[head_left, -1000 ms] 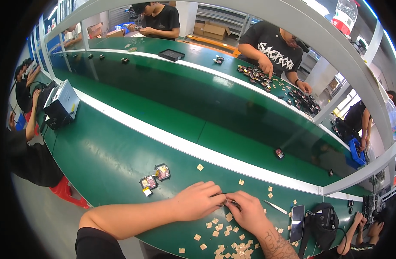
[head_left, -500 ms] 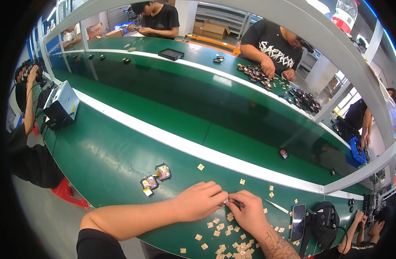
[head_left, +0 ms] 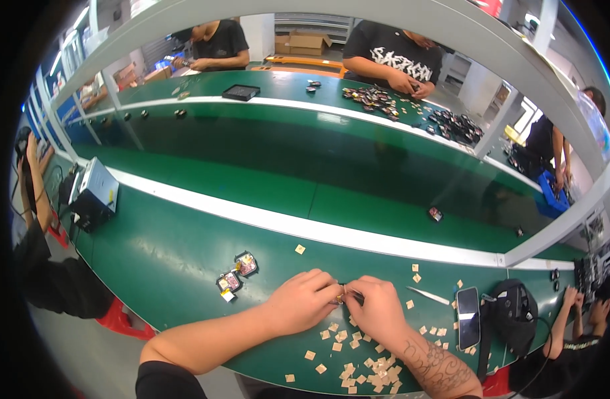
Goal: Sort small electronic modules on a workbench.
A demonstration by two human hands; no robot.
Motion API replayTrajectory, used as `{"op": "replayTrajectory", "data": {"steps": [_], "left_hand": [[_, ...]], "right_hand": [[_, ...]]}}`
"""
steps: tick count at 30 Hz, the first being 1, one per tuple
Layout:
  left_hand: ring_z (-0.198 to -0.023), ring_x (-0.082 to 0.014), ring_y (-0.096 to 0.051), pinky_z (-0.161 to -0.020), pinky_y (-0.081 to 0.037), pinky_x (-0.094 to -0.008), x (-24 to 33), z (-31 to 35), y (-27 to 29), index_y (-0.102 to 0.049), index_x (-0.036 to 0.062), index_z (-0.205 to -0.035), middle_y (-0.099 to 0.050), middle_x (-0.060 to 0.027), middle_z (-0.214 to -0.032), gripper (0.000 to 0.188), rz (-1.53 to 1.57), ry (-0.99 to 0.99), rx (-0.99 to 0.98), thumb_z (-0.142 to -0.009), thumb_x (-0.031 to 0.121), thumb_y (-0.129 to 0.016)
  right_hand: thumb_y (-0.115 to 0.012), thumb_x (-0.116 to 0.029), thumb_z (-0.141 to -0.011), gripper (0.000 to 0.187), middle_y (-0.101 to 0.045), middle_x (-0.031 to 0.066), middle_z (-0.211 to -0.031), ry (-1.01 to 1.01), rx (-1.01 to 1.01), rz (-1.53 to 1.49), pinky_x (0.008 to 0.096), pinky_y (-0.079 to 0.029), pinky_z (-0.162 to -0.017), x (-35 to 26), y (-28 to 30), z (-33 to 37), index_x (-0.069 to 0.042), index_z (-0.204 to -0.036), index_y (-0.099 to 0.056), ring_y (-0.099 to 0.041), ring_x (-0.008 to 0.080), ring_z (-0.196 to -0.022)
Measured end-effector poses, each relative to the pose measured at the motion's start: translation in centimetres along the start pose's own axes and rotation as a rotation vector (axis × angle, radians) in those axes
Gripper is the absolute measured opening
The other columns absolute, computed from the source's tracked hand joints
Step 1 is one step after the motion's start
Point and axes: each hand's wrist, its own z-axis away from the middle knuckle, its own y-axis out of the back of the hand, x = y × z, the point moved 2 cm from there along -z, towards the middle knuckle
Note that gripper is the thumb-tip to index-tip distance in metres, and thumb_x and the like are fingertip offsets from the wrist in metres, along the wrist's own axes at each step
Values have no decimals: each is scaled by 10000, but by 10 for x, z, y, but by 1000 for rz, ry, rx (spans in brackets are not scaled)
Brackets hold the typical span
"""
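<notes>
1. The left hand (head_left: pixel 303 302) was bare, its fingernails too small to make out.
2. The left forearm (head_left: pixel 215 342) was bare from wrist to elbow, with a smooth outline.
3. A black sleeve (head_left: pixel 168 382) covered the left upper arm, its hem lying near the elbow and its cloth dark and matte.
4. The right hand (head_left: pixel 378 309) was bare too.
5. The right forearm (head_left: pixel 414 336) was bare and bore a tattoo (head_left: pixel 441 371) in thin dark lines: open loops near the wrist, denser scroll-like curls toward the elbow.

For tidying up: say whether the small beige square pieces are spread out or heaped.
Both: some small beige square pieces lie apart; many overlap in one heap.
</notes>
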Motion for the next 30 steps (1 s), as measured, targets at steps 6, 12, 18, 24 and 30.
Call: {"op": "replayTrajectory", "data": {"steps": [6, 12, 18, 24, 30], "left_hand": [[-1019, -302, -687, -874, -592, -412, 8, -6, -1, -704, 88, -1155, -704, -84, -1116, 347, -26, 47, -79, -846, 127, -856], [-1003, -314, -716, -844, -612, -398, 15, -10, 7, -679, 64, -1208, -709, -115, -1139, 491, -27, -22, 108, -780, 89, -918], [-729, -160, -671, -713, -559, -295, 7, -9, -6, -642, 45, -1291, -703, -64, -846, 330, 446, 373, 3, -989, 90, -768], [-768, -103, -676, -683, -523, -271, -24, -45, -10, -589, 18, -1058, -720, -52, -865, 82, 423, 418, 12, -1022, 38, -659], [-818, -416, -737, -738, -579, -468, -134, -119, 11, -666, 9, -967, -753, -222, -889, 123, 5, 605, 273, -931, 115, -717]], "right_hand": [[-742, -27, -924, 96, -743, 119, -923, -17, 127, -226, 348, -567, -693, 23, 13, 4, -20, -1018, -762, -720, 255, -757], [-720, -110, -974, 147, -757, 142, -921, 11, 1, -422, 367, -552, -690, 22, 11, 3, -8, -1078, -732, -716, 260, -740], [-741, -47, -953, 105, -732, 93, -886, 26, 123, -612, 282, -488, -640, 38, -1, 7, 8, -1039, -718, -627, 135, -693], [-798, -101, -901, 299, -647, 145, -1073, 24, 340, -260, 399, -570, -807, 27, 21, 12, -28, -1173, -697, -696, 327, -926], [-755, -160, -968, 265, -634, 149, -1108, 123, 433, -196, 443, -571, -796, 35, 26, 6, -71, -1203, -672, -702, 360, -940]]}}
